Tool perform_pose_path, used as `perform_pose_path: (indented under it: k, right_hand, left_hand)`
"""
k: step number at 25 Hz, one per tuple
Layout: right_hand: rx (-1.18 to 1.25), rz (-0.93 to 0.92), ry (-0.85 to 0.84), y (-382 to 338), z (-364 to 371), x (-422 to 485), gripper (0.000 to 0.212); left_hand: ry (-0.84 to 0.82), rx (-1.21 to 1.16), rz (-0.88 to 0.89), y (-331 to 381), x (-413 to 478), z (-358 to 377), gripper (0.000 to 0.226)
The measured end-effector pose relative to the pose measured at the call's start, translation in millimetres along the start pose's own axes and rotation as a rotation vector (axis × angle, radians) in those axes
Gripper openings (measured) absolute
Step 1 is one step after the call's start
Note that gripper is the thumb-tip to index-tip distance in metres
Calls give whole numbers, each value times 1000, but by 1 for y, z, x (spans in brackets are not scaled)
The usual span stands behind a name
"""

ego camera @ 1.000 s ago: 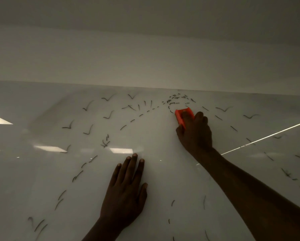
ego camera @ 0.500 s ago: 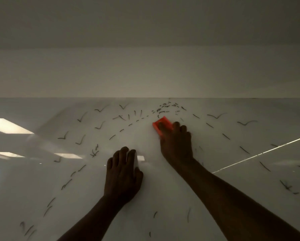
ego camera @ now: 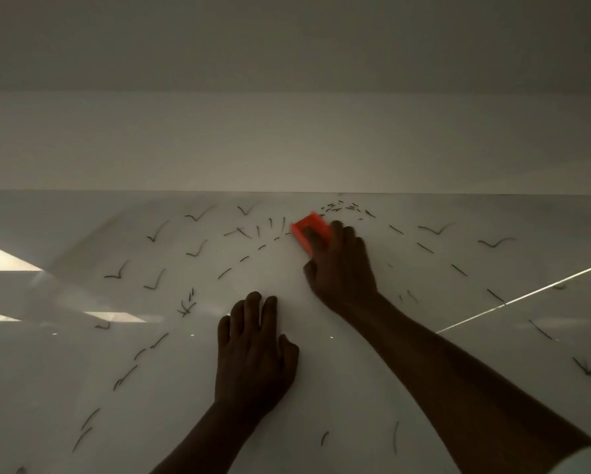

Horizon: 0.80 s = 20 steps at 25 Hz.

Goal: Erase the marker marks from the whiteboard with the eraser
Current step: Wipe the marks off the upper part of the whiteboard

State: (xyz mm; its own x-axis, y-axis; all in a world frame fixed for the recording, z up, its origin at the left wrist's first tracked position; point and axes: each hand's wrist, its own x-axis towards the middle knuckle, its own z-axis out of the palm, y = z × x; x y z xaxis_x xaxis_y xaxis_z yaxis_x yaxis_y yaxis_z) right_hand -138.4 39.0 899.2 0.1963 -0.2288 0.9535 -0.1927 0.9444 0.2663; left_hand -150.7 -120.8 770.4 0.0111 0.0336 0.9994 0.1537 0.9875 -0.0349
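A glossy whiteboard (ego camera: 321, 388) fills the lower half of the view, covered with several short black marker marks (ego camera: 198, 249) that form arcs and ticks. My right hand (ego camera: 342, 268) grips an orange eraser (ego camera: 309, 230) and presses it on the board near the top centre, just below a dense cluster of small dashes (ego camera: 342, 208). My left hand (ego camera: 253, 350) rests on the board below the eraser, palm down with its fingers curled together and nothing in it. The patch between my two hands carries no marks.
The board's top edge (ego camera: 150, 190) meets a plain wall above. Ceiling-light reflections (ego camera: 3, 260) glare on the left of the board and a bright thin line (ego camera: 526, 295) crosses the right. More marks run down the left and right sides.
My right hand slid the eraser left and then up toward the dash cluster. My left hand's fingers, spread flat a second ago, have drawn together and curled.
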Motion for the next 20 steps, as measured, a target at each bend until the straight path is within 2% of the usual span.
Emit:
perform_pose_path:
  k: [2, 3, 4, 6, 7, 8, 9, 10, 13, 14, 15, 16, 18, 19, 20]
  right_hand:
    - [-32, -281, -36, 5, 5, 0, 63]
    - [-43, -299, -11, 22, 4, 6, 62]
    - [-57, -211, 28, 42, 3, 13, 60]
    - [-117, 174, 112, 72, -2, 23, 58]
    - [-145, 365, 115, 74, -3, 25, 59]
    - [-139, 451, 100, 64, -2, 28, 59]
    - [-89, 435, 95, 47, -2, 31, 60]
    - [-25, 336, 97, 27, 0, 30, 61]
    - [15, -130, 16, -2, 6, 18, 64]
    - [-3, -198, -16, 10, 3, 19, 63]
    - [-27, -176, -33, 29, -1, 23, 62]
    - [-55, -74, -27, 49, -5, 28, 61]
    - [-127, 259, 44, 80, -12, 34, 61]
    - [-151, 379, 63, 80, -13, 34, 61]
    - [-127, 411, 69, 67, -12, 33, 61]
  left_hand:
    - [-2, -5, 4, -1, 0, 1, 65]
    - [3, -11, 7, -1, 0, 1, 65]
    - [13, -18, 9, 0, -1, 1, 65]
    - [43, -22, 9, 1, -2, 2, 65]
    - [55, -17, 10, 1, -3, 2, 65]
    - [62, -10, 11, 1, -2, 2, 64]
    - [65, -4, 10, 2, -2, 3, 64]
    - [65, 2, 8, 2, -2, 3, 64]
    - [77, 16, 11, 1, -2, 3, 65]
    - [84, 19, 20, 1, -2, 3, 65]
    - [94, 19, 30, 1, -2, 4, 65]
    - [105, 16, 37, 1, -3, 4, 65]
    - [120, 14, 40, 1, -3, 5, 65]
    - [125, 20, 39, 1, -3, 4, 65]
    - [127, 27, 37, 1, -3, 4, 65]
